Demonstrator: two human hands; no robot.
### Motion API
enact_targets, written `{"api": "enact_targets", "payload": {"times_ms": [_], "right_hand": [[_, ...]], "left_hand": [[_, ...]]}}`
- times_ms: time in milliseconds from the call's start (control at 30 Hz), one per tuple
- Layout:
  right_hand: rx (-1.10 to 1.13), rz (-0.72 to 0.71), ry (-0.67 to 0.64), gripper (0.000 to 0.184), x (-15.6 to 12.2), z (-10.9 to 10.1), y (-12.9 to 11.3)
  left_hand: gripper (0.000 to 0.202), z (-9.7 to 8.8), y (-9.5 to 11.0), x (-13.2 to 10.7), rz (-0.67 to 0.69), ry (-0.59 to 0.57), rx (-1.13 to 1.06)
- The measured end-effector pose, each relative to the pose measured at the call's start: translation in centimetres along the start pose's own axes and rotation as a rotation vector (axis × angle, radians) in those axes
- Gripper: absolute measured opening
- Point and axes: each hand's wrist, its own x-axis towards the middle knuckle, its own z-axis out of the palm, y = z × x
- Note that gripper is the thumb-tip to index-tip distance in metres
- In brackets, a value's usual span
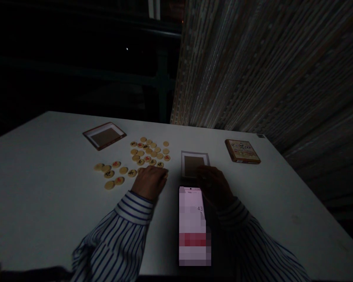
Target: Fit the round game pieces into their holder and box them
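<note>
Left hand (149, 182) and right hand (214, 186): grip and clearance

The left hand is at the near right side of the scattered round pieces (148, 150). Its fingers curl into a narrow grip. A pale piece shows beside the fingertips; whether it is held cannot be determined.

The right hand overlaps the near right corner of the open tray (192, 164). Its fingers are bent and in shadow; grip opening, contents and contact with the tray cannot be determined.

The lit phone (192, 223) is on the near side of the tray, its upper right corner just beside the right hand. A strip of the white surface (47, 156) separates the left hand from the phone.

The pieces extend left and away from the left hand. Beyond them is a brown-rimmed tray (106, 137), near the far edge. To the right, the closed box (242, 151) is well apart from the right hand, near the surface's right edge.
</note>
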Motion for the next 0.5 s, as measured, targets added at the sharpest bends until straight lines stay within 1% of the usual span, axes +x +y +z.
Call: {"api": "enact_targets", "payload": {"times_ms": [100, 233, 400, 500], "right_hand": [[0.000, 0.007, -0.003, 0.020, 0.00, -0.12, 0.05], [-0.001, -0.007, 0.037, 0.020, 0.07, -0.38, -0.07], [-0.005, -0.001, 0.045, 0.020, 0.05, -0.52, -0.08], [-0.008, 0.004, 0.056, 0.019, 0.05, -0.57, -0.09]], "left_hand": [[0.022, 0.08, 0.03, 0.00, 0.004, 0.009, -0.003], [0.023, 0.11, -0.06, 0.04, 0.018, 0.027, -0.012], [0.025, 0.25, 0.11, 0.08, 0.029, 0.115, -0.063], [0.027, 0.17, 0.59, 0.05, 0.023, 0.183, -0.137]]}}
